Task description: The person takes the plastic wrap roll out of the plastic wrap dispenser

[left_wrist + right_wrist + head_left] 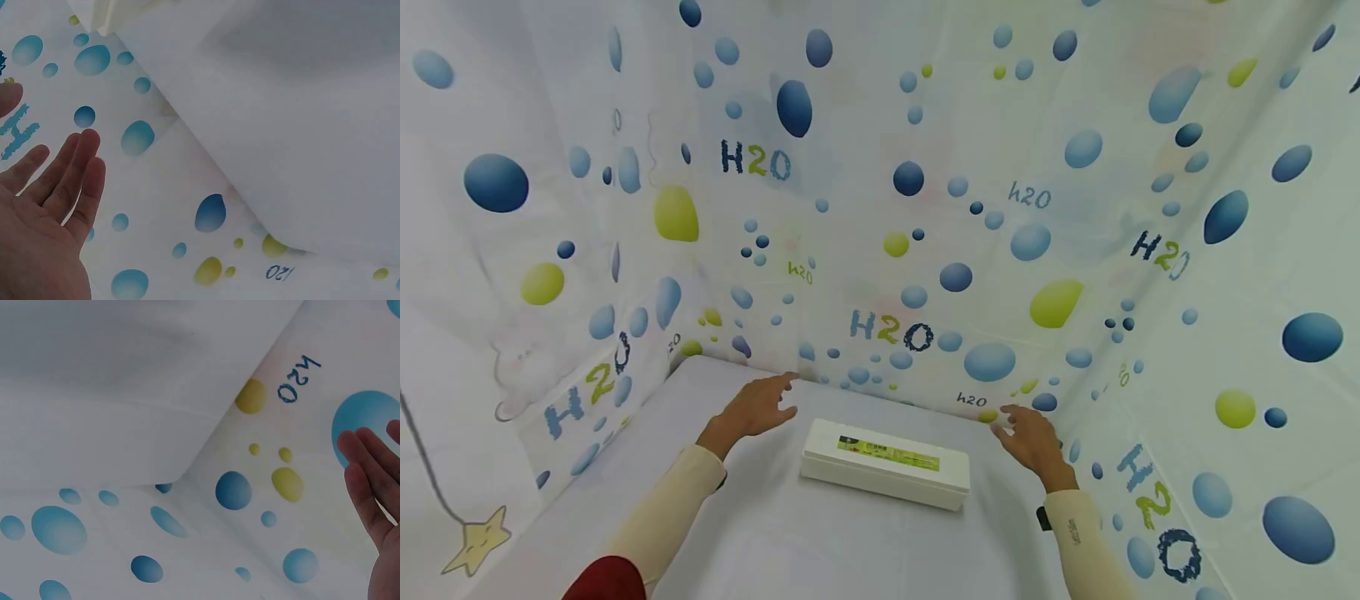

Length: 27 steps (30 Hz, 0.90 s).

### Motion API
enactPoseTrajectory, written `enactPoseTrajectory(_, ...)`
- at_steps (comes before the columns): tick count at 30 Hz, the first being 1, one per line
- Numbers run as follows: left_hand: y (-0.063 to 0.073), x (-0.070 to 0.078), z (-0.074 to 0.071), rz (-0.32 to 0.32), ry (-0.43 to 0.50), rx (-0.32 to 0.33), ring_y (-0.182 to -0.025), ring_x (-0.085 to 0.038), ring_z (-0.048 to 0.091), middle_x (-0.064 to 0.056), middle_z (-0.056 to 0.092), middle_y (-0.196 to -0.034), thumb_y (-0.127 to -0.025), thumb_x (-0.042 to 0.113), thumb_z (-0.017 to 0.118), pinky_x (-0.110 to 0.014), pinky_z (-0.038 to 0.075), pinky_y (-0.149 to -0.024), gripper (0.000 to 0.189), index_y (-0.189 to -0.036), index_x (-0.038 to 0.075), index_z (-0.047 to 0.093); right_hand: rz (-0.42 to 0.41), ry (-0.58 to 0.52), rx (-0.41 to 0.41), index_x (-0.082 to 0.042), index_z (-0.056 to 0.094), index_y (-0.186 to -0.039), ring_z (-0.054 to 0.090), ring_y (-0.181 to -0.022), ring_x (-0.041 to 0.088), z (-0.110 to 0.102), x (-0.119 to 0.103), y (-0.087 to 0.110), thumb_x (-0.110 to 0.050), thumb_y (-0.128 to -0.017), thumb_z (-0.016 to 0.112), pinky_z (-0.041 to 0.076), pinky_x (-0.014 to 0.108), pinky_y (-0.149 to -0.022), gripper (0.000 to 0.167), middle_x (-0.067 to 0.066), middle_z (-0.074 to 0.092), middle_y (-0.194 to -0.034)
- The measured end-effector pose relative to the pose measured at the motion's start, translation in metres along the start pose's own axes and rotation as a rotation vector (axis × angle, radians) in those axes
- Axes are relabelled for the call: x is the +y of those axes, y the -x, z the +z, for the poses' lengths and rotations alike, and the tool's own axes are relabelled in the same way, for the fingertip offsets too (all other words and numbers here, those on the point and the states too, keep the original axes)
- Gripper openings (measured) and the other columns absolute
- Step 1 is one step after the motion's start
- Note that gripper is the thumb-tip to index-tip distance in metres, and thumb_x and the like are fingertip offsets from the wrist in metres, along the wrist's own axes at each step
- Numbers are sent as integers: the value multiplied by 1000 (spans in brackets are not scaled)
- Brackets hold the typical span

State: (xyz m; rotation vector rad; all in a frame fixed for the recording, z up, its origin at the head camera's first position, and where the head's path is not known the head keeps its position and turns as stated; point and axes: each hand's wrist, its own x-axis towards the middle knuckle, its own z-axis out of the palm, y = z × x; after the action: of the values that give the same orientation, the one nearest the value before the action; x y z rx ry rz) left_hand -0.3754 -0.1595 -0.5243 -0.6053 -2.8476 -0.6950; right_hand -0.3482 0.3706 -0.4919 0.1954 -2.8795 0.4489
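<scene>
So the sleeves are a plain cream colour, the left sleeve (673, 498) and the right sleeve (1086, 542) both running down to the wrist, with some dark red fabric (606, 581) showing higher up the left arm. There's a small blocky black thing (1043, 518) poking out by the right cuff, plus a dark sliver (723, 480) at the left one. The right sleeve's also got tiny dark lettering (1074, 532), too small to read, and the left hand (754, 410) and right hand (1032, 439) are bare.

White table (820, 554); long white box (885, 463) lying on top.
</scene>
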Motion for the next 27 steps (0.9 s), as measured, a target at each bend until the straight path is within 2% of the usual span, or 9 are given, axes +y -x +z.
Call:
enactPoseTrajectory(4,5,-4,16,-17,81,-54,-124,-40,71,-22,70,-142,-95,27,77,-63,56,-102,72,-156,-1,52,3,-10,-9,2,68,-141,77,-112,45,3,0,-1,-29,-101,76,62,60,-94,51,27,77,-128)
enactPoseTrajectory(10,16,-10,42,2,170,-72,-127,-43,69,-24,68,-144,-81,29,96,-68,51,-107,87,-150,-2,55,-28,12,-4,3,69,-140,77,-113,43,7,0,-6,-29,-101,77,62,58,-95,51,26,78,-127)
enactPoseTrajectory(13,21,-11,57,-33,206,-65,-129,-44,68,-24,68,-145,-75,26,102,-69,49,-110,92,-150,-2,56,-43,-2,3,3,70,-138,77,-109,42,9,-2,-7,-29,-100,78,62,58,-94,50,25,79,-124)
enactPoseTrajectory(20,31,-7,91,-113,296,-45,-132,-46,67,-26,67,-146,-68,18,106,-70,47,-112,99,-150,-6,55,-28,-13,-15,1,70,-139,77,-108,40,14,-2,-5,-29,-100,78,62,57,-94,50,23,79,-124)
enactPoseTrajectory(27,28,-6,118,-188,359,-27,-136,-47,62,-25,66,-149,-67,16,106,-70,43,-116,102,-152,-4,54,-64,-16,-11,2,70,-139,76,-115,42,12,-4,-10,-28,-99,79,61,58,-98,50,23,79,-127)
